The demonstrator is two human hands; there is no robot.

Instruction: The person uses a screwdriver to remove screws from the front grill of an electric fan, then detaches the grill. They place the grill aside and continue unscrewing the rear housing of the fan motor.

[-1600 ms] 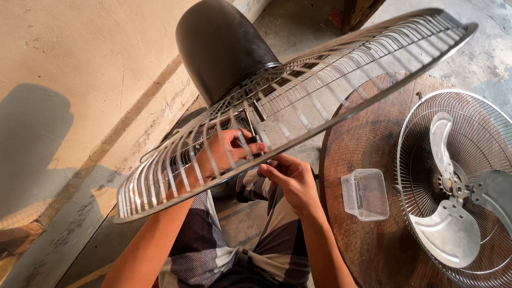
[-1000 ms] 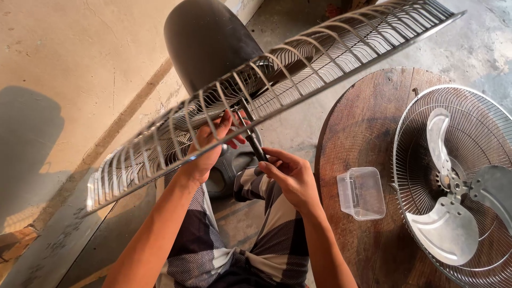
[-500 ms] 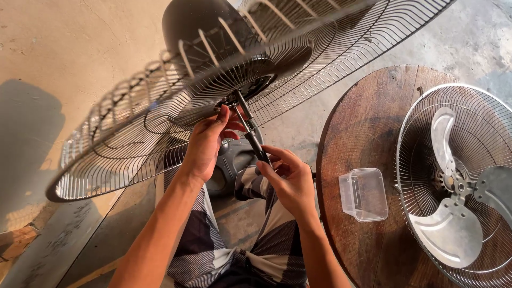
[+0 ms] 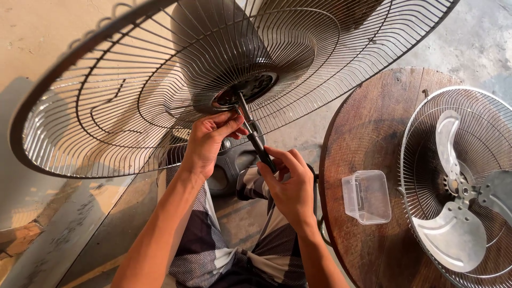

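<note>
Wire fan guard (image 4: 133, 96), round w/ thin ribs, hands (image 4: 210, 141) gripping black screwdriver (image 4: 256, 141).

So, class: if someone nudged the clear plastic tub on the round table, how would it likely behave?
The tub looks thin-walled and empty, so probably light and easily slid across the table. It sits low and flat, so tipping seems unlikely. Squeezed, it may flex.

This looks like a small repair shop. A bare concrete floor (image 4: 480, 37) fills the upper right, a worn painted wall (image 4: 48, 32) the upper left, and a fan taken apart (image 4: 458, 186) lies on a round wooden table (image 4: 368, 128) at right.
</note>
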